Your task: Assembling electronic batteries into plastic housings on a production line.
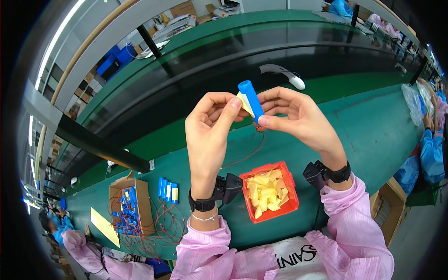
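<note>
- I look down on a long green work table (373,130) with a dark conveyor strip running along its far side; other workers in blue and pink sit at the edges of the room.
- Left of me on the table sits an open brown cardboard box (140,196) holding blue cells tangled with thin red wires, and a flat yellow strip lies just beside it.
- Near the box a short row of blue cylinders with yellow bands (168,190) lies side by side.
- Straight below my hands is a small red plastic bin (289,186) full of cut yellow tape pieces.
- A white handheld tool (284,73) rests farther off on the dark strip.
- My left hand (210,121) pinches a small yellow tape piece (244,103) against the cell's side, fingers narrow.
- My right hand (298,114) closes around the smooth blue cylindrical battery cell (250,100), raised above the table between both hands and tilted.
- I judge the cell stiff, fairly light and slick in its plastic sleeve, so holding it across the middle with thumb and fingers looks safest; the tape seems thin, soft and sticky.
</note>
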{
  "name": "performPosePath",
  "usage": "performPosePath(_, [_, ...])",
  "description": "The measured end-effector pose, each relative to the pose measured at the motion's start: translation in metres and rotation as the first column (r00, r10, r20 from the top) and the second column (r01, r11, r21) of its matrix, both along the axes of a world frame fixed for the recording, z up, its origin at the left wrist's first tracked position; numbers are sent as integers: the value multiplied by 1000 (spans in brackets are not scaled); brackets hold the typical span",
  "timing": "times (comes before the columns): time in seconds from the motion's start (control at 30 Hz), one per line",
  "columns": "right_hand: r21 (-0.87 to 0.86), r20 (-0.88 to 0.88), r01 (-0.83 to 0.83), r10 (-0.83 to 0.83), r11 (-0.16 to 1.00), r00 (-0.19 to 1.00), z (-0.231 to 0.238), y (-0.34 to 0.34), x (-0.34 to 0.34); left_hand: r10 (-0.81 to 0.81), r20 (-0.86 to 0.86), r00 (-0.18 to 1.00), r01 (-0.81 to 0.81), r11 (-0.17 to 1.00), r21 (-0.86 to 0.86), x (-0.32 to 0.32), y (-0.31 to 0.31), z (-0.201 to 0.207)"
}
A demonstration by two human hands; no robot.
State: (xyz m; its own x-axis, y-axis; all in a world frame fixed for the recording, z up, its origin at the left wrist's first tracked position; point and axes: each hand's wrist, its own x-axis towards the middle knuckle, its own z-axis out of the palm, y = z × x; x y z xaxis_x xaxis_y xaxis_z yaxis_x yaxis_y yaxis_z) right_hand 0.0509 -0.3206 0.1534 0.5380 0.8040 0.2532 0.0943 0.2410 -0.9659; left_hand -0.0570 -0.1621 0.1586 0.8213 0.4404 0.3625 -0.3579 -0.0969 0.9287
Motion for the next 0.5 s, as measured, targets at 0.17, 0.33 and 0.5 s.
performPosePath(0.17, [-14, -146, -129, 125, 992, 981, 11, -12, 10, -28, 34, 999, 28, 1000, -2, 3, 2, -2])
performPosePath(0.33, [-31, -211, -111, 102, 993, 972, 11, -25, 27, -91, 74, 993, 88, 995, 40, 0, 13, -3])
performPosePath(0.5, [151, -98, 172, -158, 973, 982, 15, -41, 33, -266, -549, 792, 528, 750, 398, -25, 20, -9])
